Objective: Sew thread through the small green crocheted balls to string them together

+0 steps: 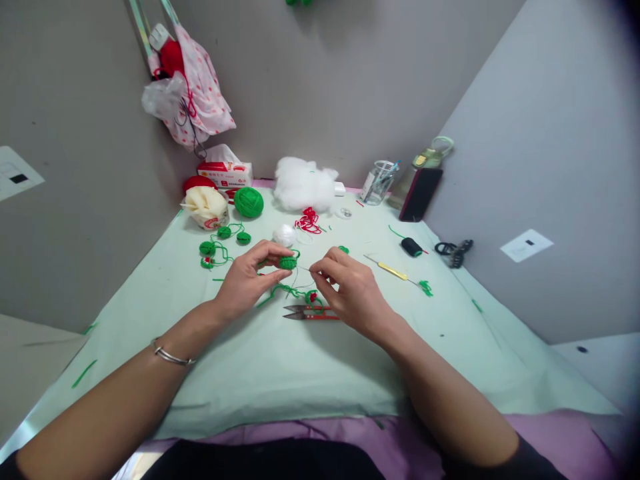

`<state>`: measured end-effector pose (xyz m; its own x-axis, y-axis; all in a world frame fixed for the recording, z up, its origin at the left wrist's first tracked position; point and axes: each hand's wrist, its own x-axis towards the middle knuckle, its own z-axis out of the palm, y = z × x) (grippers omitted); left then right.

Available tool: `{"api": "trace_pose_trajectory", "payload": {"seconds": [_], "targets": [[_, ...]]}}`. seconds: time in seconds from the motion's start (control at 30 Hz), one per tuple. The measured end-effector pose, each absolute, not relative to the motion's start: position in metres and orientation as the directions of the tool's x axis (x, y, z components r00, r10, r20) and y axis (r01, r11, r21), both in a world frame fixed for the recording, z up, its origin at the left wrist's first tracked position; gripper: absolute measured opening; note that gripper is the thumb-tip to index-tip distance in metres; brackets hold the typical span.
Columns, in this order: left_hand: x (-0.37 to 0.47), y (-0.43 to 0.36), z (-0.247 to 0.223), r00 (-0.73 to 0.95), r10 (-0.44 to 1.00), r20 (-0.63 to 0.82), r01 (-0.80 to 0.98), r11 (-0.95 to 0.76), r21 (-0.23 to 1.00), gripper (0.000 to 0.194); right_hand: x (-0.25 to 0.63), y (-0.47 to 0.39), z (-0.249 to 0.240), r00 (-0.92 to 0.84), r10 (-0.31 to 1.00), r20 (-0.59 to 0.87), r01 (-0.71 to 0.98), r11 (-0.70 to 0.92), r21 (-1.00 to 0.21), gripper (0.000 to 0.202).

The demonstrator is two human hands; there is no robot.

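Observation:
My left hand [253,272] is closed, with thumb and fingers pinching a small green crocheted piece [288,263]. Just to its right, my right hand [343,283] pinches a thin sewing needle [305,269] that points toward the piece. A fine dark thread loops below the two hands. Beneath them on the cloth lie green yarn ends and a small green-and-red crocheted piece [311,297]. Orange-handled thread snips [303,313] lie nearer to me, their handles partly hidden by my right hand. A white ball [285,235] rests just beyond my left fingers.
Several small green crocheted balls [207,249] lie at left, before a green yarn ball [249,202]. White stuffing [305,185] and red yarn scraps [309,221] are at the back. At right are a yellow-handled crochet hook [393,271], a black thread spool [411,247] and a phone [421,195].

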<state>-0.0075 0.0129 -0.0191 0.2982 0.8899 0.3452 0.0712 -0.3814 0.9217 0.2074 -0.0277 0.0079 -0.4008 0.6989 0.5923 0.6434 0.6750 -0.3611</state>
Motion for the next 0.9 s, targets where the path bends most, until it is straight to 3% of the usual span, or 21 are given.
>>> {"api": "trace_pose_trajectory", "payload": {"seconds": [0.3,0.43,0.6,0.9], "targets": [[-0.007,0.009,-0.012,0.392,0.904,0.171,0.044,-0.204,0.978,0.032,0.211,-0.023,0.015,-0.328,0.853,0.406,0.499,0.521,-0.693,0.014],[-0.004,0.004,-0.011,0.394,0.897,0.201,0.073,-0.249,0.966,0.029,0.206,-0.023,0.012,-0.322,0.874,0.363,0.458,0.480,-0.748,0.013],[-0.001,-0.001,-0.006,0.397,0.901,0.175,-0.023,-0.181,0.983,0.030,0.207,-0.022,0.014,-0.320,0.888,0.331,0.374,0.440,-0.817,0.010],[-0.002,0.001,-0.005,0.348,0.903,0.253,-0.033,-0.258,0.966,0.026,0.217,-0.020,0.019,-0.390,0.864,0.317,0.342,0.456,-0.822,0.015]]}}
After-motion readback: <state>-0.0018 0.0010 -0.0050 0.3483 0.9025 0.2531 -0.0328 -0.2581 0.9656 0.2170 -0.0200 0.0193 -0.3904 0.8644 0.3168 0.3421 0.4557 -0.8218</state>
